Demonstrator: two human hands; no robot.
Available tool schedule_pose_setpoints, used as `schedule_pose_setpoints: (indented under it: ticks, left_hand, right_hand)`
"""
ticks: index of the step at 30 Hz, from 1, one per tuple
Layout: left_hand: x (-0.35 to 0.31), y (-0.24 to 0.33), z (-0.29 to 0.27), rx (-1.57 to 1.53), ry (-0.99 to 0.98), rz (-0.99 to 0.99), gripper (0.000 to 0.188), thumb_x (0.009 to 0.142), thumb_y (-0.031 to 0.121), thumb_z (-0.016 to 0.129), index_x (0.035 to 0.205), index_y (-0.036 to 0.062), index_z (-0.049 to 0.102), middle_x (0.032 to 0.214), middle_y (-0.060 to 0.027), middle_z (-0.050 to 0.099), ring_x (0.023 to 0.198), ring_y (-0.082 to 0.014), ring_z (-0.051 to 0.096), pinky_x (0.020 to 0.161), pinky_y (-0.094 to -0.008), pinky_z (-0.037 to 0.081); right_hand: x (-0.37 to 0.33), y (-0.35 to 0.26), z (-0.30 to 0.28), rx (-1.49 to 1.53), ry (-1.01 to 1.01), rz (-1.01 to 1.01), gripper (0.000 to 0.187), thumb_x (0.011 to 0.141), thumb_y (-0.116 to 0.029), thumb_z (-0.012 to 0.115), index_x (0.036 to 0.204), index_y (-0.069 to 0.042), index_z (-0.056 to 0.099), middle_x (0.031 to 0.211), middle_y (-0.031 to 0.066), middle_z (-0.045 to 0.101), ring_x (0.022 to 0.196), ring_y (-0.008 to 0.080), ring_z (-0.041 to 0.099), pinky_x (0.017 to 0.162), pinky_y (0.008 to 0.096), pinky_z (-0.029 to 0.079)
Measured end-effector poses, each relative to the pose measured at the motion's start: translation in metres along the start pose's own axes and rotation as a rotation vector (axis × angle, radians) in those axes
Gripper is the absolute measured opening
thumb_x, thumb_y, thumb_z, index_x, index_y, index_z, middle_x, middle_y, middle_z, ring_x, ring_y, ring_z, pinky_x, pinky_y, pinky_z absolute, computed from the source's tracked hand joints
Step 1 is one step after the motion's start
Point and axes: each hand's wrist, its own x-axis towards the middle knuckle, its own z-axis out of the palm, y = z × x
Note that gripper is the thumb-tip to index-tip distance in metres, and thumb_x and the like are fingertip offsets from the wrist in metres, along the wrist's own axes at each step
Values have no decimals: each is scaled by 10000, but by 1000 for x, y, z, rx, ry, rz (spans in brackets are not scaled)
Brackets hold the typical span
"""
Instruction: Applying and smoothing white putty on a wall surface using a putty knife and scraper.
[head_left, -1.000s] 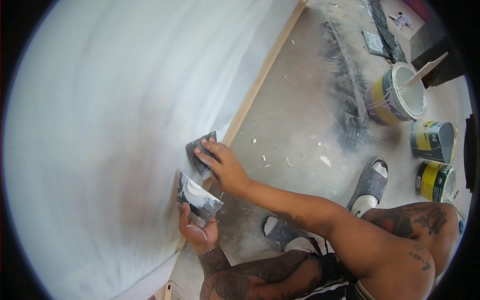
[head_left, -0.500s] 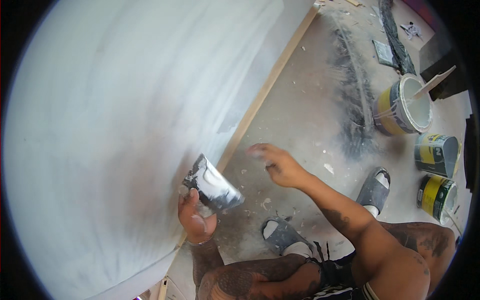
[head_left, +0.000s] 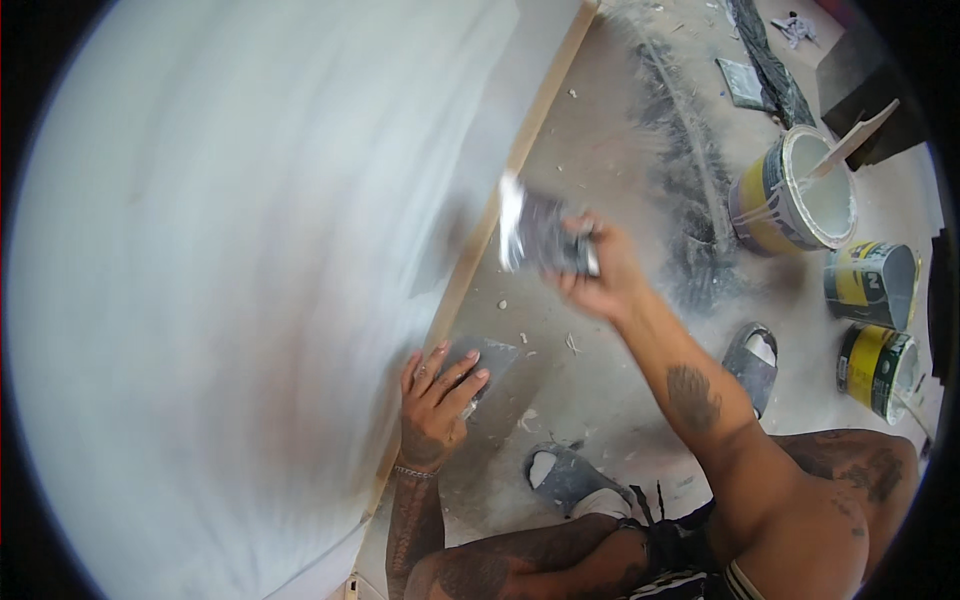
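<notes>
My right hand (head_left: 610, 275) grips a putty knife (head_left: 538, 232), its wide blade smeared by motion. White filler lies along the blade's left edge, close to the wooden strip at the wall's foot. Lower down, my left hand (head_left: 436, 408) is seen from its back, its fingers laid over a second, dark grey flat putty knife (head_left: 492, 357). That blade sticks out to the right past the fingertips; its handle, if any, is hidden. The white wall (head_left: 250, 250) rises just left of both hands, streaked with smooth coating.
Along the wall's foot runs a wooden strip (head_left: 548, 115). At right stand a large bucket (head_left: 765, 205) with a stirring stick (head_left: 862, 137), a cut-open grey-yellow container (head_left: 852, 285) and a smaller bucket (head_left: 868, 368). Dark dust streaks and crumbs mark the floor (head_left: 610, 150). My slippered feet are below.
My right hand has moved up and now holds a putty knife with white filler. My left hand has turned over; the white-laden blade face it showed is no longer visible there.
</notes>
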Motion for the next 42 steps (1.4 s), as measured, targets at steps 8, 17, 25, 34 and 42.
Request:
schedule_pose_setpoints:
  ticks: [8, 17, 25, 34, 42]
  left_hand:
    - [-47, 19, 25, -533, 174, -451, 287, 963, 129, 496, 1188, -9, 609, 1224, -144, 649, 1243, -355, 537, 1041, -450, 411]
    - [-38, 17, 39, -585, 118, -422, 307, 974, 161, 492, 1201, -10, 607, 1217, -153, 650, 1212, -353, 557, 1028, -421, 427]
    - [-29, 23, 33, -608, 39, -429, 297, 946, 111, 513, 1200, -10, 608, 1223, -156, 643, 1220, -345, 546, 1033, -421, 419]
    - [-58, 15, 44, -663, 136, -521, 421, 1005, 306, 469, 1214, -34, 602, 1190, -168, 654, 1138, -308, 605, 987, -387, 446]
    - [-84, 12, 55, -717, 187, -713, 521, 997, 420, 496, 1234, -32, 600, 1109, -143, 673, 1023, -219, 632, 905, -322, 466]
  right_hand:
    - [127, -112, 64, -1236, 185, -1170, 276, 912, -143, 572, 1151, -21, 635, 825, 22, 588, 798, 79, 510, 682, 255, 419]
    - [148, -56, 52, -1334, 124, -1657, 541, 747, 16, 510, 1278, -63, 574, 1240, 220, 593, 1139, 350, 580, 1003, 362, 452]
    - [137, -150, 59, -1367, 220, -1273, 458, 825, -5, 471, 1257, -62, 611, 876, 61, 667, 681, 159, 574, 643, 292, 469]
    - [139, -94, 58, -1333, -18, -1352, 527, 765, 81, 432, 1239, -71, 607, 1195, 133, 645, 1154, 250, 601, 1002, 309, 445]
    - [104, -2, 44, -1406, -119, -1423, 578, 681, 134, 462, 1214, -46, 591, 1264, 170, 590, 1206, 334, 556, 1034, 360, 427]
